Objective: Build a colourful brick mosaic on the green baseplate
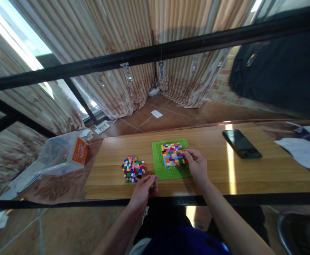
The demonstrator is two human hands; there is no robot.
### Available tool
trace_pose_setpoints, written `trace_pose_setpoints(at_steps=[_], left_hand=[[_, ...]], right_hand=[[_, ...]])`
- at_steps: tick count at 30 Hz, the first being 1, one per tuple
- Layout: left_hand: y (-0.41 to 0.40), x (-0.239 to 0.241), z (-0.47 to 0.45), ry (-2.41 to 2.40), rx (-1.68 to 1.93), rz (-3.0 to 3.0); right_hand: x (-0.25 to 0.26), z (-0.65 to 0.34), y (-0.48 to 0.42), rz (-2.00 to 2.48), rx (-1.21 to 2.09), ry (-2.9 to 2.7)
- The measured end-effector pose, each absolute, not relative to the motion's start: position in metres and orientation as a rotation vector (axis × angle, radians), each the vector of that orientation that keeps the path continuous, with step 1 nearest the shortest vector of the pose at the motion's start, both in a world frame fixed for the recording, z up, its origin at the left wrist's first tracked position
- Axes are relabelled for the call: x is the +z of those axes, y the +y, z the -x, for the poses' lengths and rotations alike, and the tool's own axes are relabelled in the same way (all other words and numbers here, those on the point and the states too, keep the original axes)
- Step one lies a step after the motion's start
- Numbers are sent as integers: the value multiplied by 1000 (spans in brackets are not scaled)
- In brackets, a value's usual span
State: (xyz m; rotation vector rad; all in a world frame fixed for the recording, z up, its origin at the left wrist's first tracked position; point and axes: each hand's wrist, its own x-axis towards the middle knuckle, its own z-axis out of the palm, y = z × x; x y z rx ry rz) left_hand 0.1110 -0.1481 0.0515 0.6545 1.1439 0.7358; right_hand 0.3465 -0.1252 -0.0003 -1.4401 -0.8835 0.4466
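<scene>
Head view: right fingers [189, 152] half-curled on brick mosaic [173, 154]

Two hands are in view, one left hand [143, 189] and one right hand [197, 164], both the person's own. One wooden table [250, 170] carries one green baseplate [160, 166], and on the baseplate sits one patch of coloured bricks [173, 154]. One loose pile of bricks [133, 169] lies on the table; the bricks are too small and too many to count, perhaps several dozen in each group. There is one dark phone [241, 143], one clear plastic bag [56, 154] with one orange carton [80, 151] against it, and one white scrap of paper [156, 113] on the floor tiles.
</scene>
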Motion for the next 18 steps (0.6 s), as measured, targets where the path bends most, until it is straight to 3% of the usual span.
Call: trace_pose_setpoints(at_steps=[8,18], left_hand=[[-151,49,-111,1088,732,-625],[-161,66,-132,949,630,-759]], right_hand=[[23,-339,-162,1509,302,-1012],[32,-278,-213,1319,822,-1273]])
